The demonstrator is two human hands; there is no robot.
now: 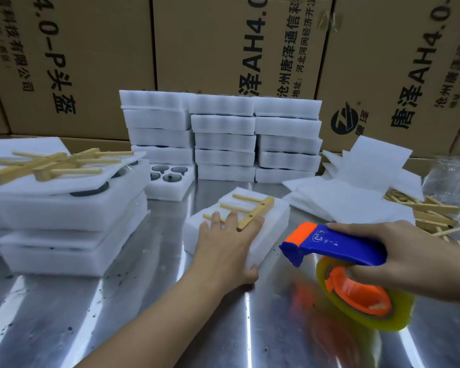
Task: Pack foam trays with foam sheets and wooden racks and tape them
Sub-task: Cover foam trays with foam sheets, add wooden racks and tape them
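Left hand [223, 243] flat on one foam tray [274, 221], right hand [401, 256] wrapped round one tape dispenser [337, 245]
Spread fingers [215, 219] press one wooden rack [252, 211] onto the tray, mid-table [144, 301]; three tray stacks [223, 136] behind, two racks [51, 163] on the left pile; right rack heap [425, 213] blurred, cut off, uncountable

Front open; other sides hemmed in
The steel table [117, 322] is left bare across the near edge; the left is blocked by piled foam trays [72, 216]; the back is walled by foam tray stacks [223, 142]; the right is covered by foam sheets [356, 203] and wooden racks [433, 213]; the middle is taken by one foam tray [274, 221] and a tape dispenser [337, 251].
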